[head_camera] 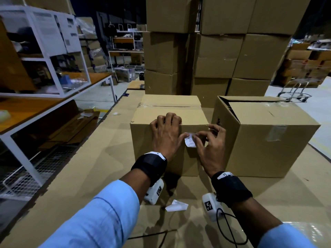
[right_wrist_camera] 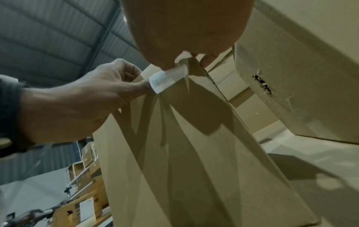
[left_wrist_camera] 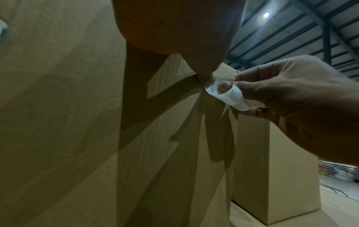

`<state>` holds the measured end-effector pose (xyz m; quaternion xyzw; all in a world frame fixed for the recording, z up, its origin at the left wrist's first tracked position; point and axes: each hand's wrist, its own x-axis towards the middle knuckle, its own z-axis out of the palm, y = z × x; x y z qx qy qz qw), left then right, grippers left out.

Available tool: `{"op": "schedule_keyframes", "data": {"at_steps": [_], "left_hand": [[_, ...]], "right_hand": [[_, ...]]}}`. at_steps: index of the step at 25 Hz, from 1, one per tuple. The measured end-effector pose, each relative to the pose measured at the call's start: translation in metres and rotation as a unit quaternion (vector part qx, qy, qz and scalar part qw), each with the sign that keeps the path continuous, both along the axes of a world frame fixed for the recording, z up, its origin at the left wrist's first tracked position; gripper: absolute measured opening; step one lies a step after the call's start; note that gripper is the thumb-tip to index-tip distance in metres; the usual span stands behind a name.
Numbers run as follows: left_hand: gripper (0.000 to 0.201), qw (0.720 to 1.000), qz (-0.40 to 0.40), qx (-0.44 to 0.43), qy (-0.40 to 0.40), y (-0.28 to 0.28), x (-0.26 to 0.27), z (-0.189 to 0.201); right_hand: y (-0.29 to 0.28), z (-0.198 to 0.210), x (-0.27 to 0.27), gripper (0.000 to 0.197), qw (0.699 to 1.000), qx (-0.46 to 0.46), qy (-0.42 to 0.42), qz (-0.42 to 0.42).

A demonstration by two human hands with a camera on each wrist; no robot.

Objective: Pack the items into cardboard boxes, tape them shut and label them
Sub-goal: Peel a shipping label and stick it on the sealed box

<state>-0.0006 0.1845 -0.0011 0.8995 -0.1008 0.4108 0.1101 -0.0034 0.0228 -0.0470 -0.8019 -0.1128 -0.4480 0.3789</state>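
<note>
Nearest, below the wrists, a crumpled paper scrap (head_camera: 176, 207) lies on the cardboard sheet (head_camera: 100, 158) that covers the floor under both arms.

The left hand (head_camera: 165, 136) rests over the top front edge of the box (head_camera: 152, 149), fingers curled onto the lid, while its thumb presses the left edge of the label (head_camera: 190, 141) against the front face. The right hand (head_camera: 210, 148) pinches the label's right side between thumb and forefinger; its other fingers are loosely spread above it. In the left wrist view the label (left_wrist_camera: 229, 95) curls away from the cardboard, only partly stuck down, with printed lines on it, too small to read. The right wrist view shows the same strip (right_wrist_camera: 167, 79) bowed between the two hands, on the upper part of the box front, near its right corner.

Past the left fingers, clear tape (head_camera: 170, 105) runs along the lid seam, which shows a dark slit.

Just right of the right hand stands a second box (head_camera: 268, 140), apart from the first, its top flaps not fully flat and patches of tape on its side.

Left of the left hand is a white-framed table (head_camera: 59, 108) with shelving on it. Beyond both hands rises a stack of boxes (head_camera: 215, 51), and far right of it a trolley (head_camera: 295, 90).
</note>
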Motion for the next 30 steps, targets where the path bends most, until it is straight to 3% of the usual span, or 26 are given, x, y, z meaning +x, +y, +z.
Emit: {"op": "schedule_keyframes", "data": {"at_steps": [4,8,16,25,28,30], "left_hand": [[0.053,1.000,-0.001,0.005,0.015,0.000,-0.001,0.001],[0.053,1.000,-0.001,0.001,0.020,0.001,0.000,0.002],[0.055,1.000,0.004,0.003,0.017,-0.001,0.001,0.004],[0.048,0.997,-0.007,0.002,0.072,0.000,-0.001,0.009],[0.045,0.996,-0.036,-0.006,0.082,0.003,-0.001,0.010],[0.047,0.995,-0.037,-0.006,0.092,0.003,0.000,0.010]], "right_hand": [[0.004,-0.001,-0.001,0.022,1.000,0.018,-0.017,-0.010],[-0.001,0.011,-0.003,0.052,0.993,0.115,0.031,0.006],[-0.002,0.010,0.011,0.087,0.995,0.057,0.083,0.022],[-0.012,0.019,0.010,0.029,0.989,0.115,0.060,0.069],[-0.014,0.020,0.008,0.024,0.994,0.086,0.051,0.053],[-0.015,0.019,0.006,0.032,0.994,0.072,0.059,0.061]]}}
